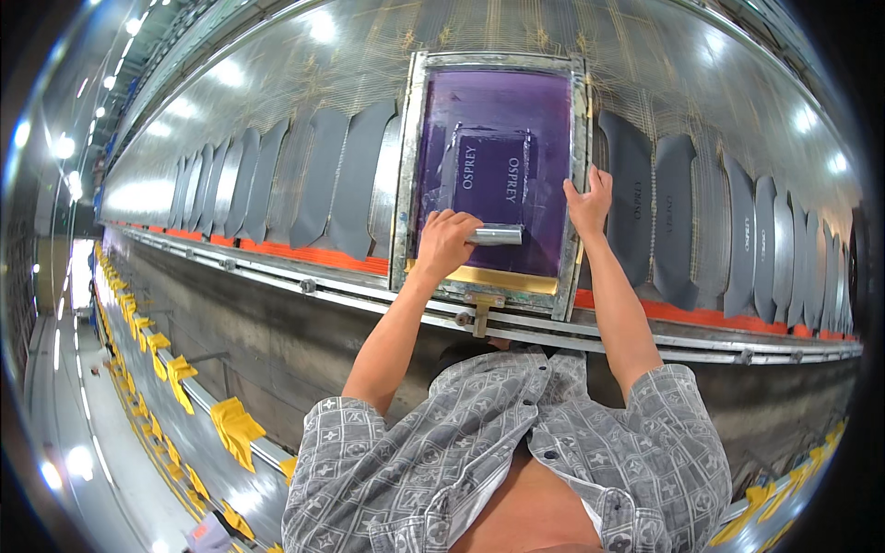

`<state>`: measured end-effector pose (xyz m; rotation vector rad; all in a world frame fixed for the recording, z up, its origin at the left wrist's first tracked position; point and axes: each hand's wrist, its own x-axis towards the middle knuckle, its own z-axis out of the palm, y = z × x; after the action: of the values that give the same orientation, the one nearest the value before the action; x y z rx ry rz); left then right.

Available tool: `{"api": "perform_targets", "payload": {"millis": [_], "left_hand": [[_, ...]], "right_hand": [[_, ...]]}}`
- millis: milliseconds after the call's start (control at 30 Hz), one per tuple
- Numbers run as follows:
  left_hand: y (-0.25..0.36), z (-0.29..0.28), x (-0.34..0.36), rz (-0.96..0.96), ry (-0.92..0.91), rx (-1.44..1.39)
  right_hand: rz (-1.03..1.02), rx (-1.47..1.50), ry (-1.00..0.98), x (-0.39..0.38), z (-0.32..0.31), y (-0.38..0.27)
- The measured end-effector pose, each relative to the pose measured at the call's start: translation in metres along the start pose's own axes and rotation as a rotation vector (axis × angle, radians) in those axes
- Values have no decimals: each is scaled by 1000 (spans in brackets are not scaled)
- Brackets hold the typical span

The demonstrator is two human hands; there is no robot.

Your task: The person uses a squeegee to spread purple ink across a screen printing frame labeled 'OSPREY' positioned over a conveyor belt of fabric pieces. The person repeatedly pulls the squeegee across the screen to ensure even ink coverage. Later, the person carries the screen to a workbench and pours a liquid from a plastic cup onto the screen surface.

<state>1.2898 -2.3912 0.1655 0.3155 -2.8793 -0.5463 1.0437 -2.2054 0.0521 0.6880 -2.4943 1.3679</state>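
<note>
A screen printing frame [412,138] with a metal rim lies flat on the long table before me. Its purple mesh [498,100] carries a darker rectangle with two lines of pale lettering. My left hand [444,244] is closed around one end of a silver squeegee [500,236], which lies crosswise over the near part of the mesh. On the frame's right side rail, my right hand [588,205] rests with thumb and fingers bent about the edge. A metal bracket [481,313] joins the frame's near end to the table rail.
Dark grey cut pieces [318,175] line the table on both sides; some at the right [675,207] bear printed lettering. A metal rail [359,302] and an orange-red strip [355,264] run along the near edge. Yellow cloth pieces [236,431] hang along another table at lower left.
</note>
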Motion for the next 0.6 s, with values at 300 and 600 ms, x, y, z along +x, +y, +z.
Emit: {"api": "perform_targets", "payload": {"millis": [300, 600], "left_hand": [[-38, 17, 28, 108, -107, -67], [-100, 6, 180, 40, -256, -111]], "right_hand": [[136, -392, -82, -13, 17, 20], [-48, 78, -405, 90, 24, -54]]}}
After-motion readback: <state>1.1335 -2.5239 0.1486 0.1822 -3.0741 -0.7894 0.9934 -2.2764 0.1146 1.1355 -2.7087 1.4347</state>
